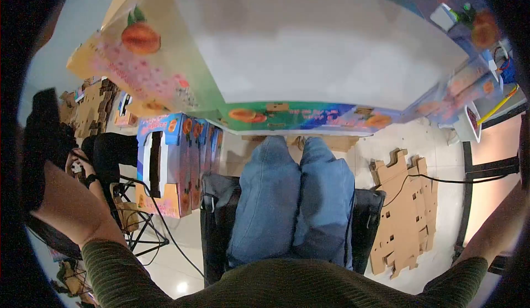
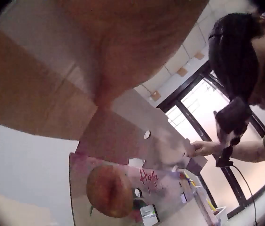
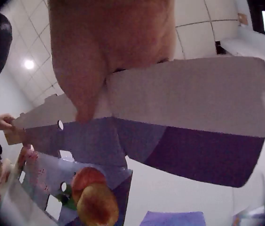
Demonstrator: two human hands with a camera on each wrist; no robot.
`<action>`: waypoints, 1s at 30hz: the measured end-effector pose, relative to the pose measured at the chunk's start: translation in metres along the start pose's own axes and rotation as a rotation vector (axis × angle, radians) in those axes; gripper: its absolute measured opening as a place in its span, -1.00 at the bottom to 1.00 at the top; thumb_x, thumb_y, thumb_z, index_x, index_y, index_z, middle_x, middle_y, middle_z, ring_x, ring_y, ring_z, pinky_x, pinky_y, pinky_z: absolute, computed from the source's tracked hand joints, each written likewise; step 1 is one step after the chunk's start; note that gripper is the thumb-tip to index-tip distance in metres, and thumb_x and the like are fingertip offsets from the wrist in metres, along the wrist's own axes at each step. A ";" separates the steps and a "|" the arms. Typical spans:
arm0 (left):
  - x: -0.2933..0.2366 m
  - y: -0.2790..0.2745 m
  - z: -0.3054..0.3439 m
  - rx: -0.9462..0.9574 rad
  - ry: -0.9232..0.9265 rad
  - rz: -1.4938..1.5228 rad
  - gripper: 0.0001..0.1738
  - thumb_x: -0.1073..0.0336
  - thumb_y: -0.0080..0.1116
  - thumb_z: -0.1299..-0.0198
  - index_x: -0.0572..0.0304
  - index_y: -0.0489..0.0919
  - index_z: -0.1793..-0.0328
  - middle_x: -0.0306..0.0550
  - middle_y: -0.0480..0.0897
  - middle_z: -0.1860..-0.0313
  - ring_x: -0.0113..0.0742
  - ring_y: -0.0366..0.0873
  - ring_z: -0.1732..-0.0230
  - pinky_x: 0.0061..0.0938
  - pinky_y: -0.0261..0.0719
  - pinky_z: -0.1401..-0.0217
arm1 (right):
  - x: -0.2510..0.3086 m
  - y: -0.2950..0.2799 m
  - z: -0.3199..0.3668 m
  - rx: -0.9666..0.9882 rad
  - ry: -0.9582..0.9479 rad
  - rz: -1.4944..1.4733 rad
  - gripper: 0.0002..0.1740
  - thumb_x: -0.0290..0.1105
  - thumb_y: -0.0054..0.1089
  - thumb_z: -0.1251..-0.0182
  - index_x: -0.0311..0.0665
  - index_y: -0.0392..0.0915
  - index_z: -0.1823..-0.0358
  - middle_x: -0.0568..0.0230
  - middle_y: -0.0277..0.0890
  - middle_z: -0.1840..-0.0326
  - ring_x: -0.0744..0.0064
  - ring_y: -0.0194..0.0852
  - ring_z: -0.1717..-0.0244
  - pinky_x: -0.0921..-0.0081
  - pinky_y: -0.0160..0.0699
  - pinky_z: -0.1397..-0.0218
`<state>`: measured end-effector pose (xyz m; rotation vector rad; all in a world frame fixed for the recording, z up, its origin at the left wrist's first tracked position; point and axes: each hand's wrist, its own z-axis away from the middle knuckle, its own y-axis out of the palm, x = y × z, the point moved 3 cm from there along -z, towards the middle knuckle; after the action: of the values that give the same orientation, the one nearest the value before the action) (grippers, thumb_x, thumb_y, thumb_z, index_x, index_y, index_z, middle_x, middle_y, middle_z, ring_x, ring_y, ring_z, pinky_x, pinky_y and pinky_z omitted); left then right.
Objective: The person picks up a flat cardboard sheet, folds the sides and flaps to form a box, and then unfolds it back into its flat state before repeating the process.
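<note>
A large printed carton sheet (image 1: 326, 113) with peach pictures and a broad white middle fills the upper head view. In the left wrist view my left hand (image 2: 123, 42) grips one end of this carton, thumb laid on a panel by a crease. My right hand (image 3: 116, 37) holds the opposite end in the right wrist view, its thumb (image 3: 86, 106) pressed over a panel and its fingers hidden behind. Round holes and a long flap (image 3: 193, 99) show on the cardboard. Both hands lie outside the head view, where only the forearms appear.
Printed cartons (image 1: 165, 164) stand on the floor at left, near another seated person's hands (image 1: 77, 164). Flat brown cardboard (image 1: 400, 214) lies on the floor at right. A white bin (image 1: 469, 121) with a yellow stick stands at the right. Black cables cross both sides.
</note>
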<state>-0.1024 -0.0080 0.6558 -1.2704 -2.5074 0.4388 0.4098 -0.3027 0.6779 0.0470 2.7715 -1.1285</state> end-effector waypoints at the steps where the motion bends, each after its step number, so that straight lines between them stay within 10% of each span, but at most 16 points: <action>1: 0.009 0.015 -0.003 -0.040 0.008 0.024 -0.56 0.20 0.21 -0.43 0.28 0.58 -0.34 0.10 0.74 -0.05 -0.13 0.70 -0.04 -0.22 0.64 -0.15 | -0.013 0.004 -0.008 -0.001 -0.020 0.049 -0.65 -0.44 0.23 -0.53 -0.55 0.58 -0.19 -0.03 0.70 -0.12 0.26 0.65 -0.06 0.32 0.59 -0.16; 5: 0.030 0.076 -0.004 -0.145 0.051 0.098 -0.55 0.14 0.16 -0.45 0.18 0.57 -0.36 0.03 0.74 -0.02 -0.15 0.69 -0.03 -0.20 0.59 -0.14 | -0.020 0.052 -0.025 -0.023 -0.246 0.121 -0.68 -0.38 0.21 -0.55 -0.44 0.63 -0.18 -0.12 0.73 -0.10 0.14 0.72 -0.05 0.28 0.62 -0.15; 8: 0.028 0.121 0.015 -0.168 0.087 0.148 -0.55 0.10 0.13 -0.47 0.11 0.55 -0.37 -0.02 0.75 0.00 -0.17 0.68 -0.03 -0.18 0.56 -0.13 | -0.023 0.097 -0.020 -0.043 -0.063 0.441 -0.65 -0.26 0.24 -0.54 -0.26 0.66 -0.23 -0.14 0.72 -0.12 0.07 0.74 -0.05 0.27 0.64 -0.15; 11: 0.006 0.151 0.056 0.016 0.039 0.006 -0.59 0.16 0.22 -0.41 -0.07 0.62 -0.36 0.09 0.74 0.15 0.09 0.67 0.16 -0.16 0.61 0.17 | -0.154 0.169 0.046 0.044 0.234 -0.214 -0.56 -0.35 -0.05 -0.68 -0.27 0.44 -0.49 0.05 0.59 -0.37 0.33 0.55 -0.37 0.36 0.47 -0.49; 20: -0.055 0.292 0.280 0.618 0.128 -0.011 -0.39 0.46 0.13 -0.15 0.03 0.58 -0.40 -0.04 0.71 -0.22 -0.08 0.70 -0.14 -0.17 0.64 -0.17 | 0.020 0.400 0.190 0.159 -0.050 0.026 -0.47 -0.52 0.12 -0.24 0.07 0.64 -0.25 0.21 0.69 -0.27 0.14 0.69 -0.16 0.23 0.65 -0.11; 25: -0.053 0.375 0.469 1.162 0.336 -0.036 -0.41 0.31 0.07 -0.29 0.14 0.46 -0.49 0.03 0.63 -0.33 -0.05 0.61 -0.28 -0.12 0.55 -0.35 | 0.066 0.540 0.325 0.815 0.245 -0.238 -0.41 -0.46 0.05 -0.39 0.13 0.48 -0.45 0.07 0.47 -0.48 0.06 0.49 -0.44 0.14 0.46 -0.50; 30: -0.074 0.383 0.539 1.455 0.200 -0.038 -0.41 0.28 0.05 -0.35 0.23 0.42 -0.51 0.10 0.60 -0.37 -0.03 0.61 -0.28 -0.14 0.62 -0.28 | 0.103 0.565 0.379 0.810 0.245 -0.219 -0.32 -0.46 0.17 -0.32 0.10 0.43 -0.50 0.04 0.47 -0.48 0.04 0.42 -0.49 0.12 0.40 -0.53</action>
<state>0.0051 0.0743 0.0044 -0.5562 -1.3139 1.5802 0.4038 -0.1650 0.0037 -0.0326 2.3312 -2.3614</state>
